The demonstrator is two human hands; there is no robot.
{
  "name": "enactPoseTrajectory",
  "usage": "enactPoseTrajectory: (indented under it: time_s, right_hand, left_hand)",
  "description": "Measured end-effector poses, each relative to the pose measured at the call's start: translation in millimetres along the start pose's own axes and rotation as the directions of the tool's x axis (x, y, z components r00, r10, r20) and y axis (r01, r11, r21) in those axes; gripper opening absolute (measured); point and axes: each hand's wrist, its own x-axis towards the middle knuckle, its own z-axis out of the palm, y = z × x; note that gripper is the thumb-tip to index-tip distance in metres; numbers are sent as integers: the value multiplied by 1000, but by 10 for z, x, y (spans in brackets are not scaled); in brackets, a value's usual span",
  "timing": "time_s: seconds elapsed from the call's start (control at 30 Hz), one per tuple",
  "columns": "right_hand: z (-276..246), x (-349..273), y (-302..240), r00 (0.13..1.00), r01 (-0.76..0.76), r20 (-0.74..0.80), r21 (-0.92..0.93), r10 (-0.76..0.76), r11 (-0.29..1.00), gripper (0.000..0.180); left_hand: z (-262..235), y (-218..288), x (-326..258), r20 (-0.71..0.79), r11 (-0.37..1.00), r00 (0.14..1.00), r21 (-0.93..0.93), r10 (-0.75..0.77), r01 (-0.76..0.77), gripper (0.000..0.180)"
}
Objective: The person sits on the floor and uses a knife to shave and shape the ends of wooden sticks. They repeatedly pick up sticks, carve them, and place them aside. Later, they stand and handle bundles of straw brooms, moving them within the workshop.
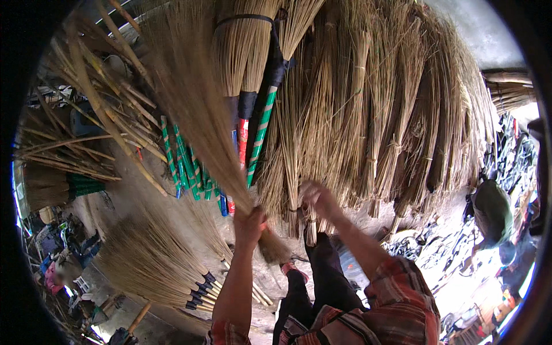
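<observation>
My left hand [249,225] is closed around the lower part of a long bundle of straw [210,129]. The bundle tilts up to the left and its far end is blurred. Its cut stub [274,247] sticks out below my fist. My right hand [319,199] is apart from that bundle, in front of the leaning straw; it is blurred, its fingers look loosely stretched, and nothing shows in them. Many tied straw bundles [368,109] lean in a row across the back. Finished brooms [248,63] with red and green striped handles stand beside them.
Brooms with pale handles and black bindings [155,259] lie fanned on the floor at left. Several green striped handles [184,158] lie behind them. Crooked wooden sticks [106,109] are piled at far left. Dark scraps [422,250] cover the floor at right, near a dark green sack-like object [493,213].
</observation>
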Motion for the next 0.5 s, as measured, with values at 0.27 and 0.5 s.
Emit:
enactPoseTrajectory:
  time_s: [0.27, 0.5]
  right_hand:
    - [-1508, 2321, 113, 692, -485, -711, -586, -126, 649, 81]
    - [-1486, 2375, 275, 700, -385, -668, -650, -251, 655, 65]
  left_hand:
    - [-1509, -977, -679, -540, 997, 841, 43, -25, 57, 48]
    - [-1688, -1361, -1234, -560, 968, 815, 253, 148, -1, 46]
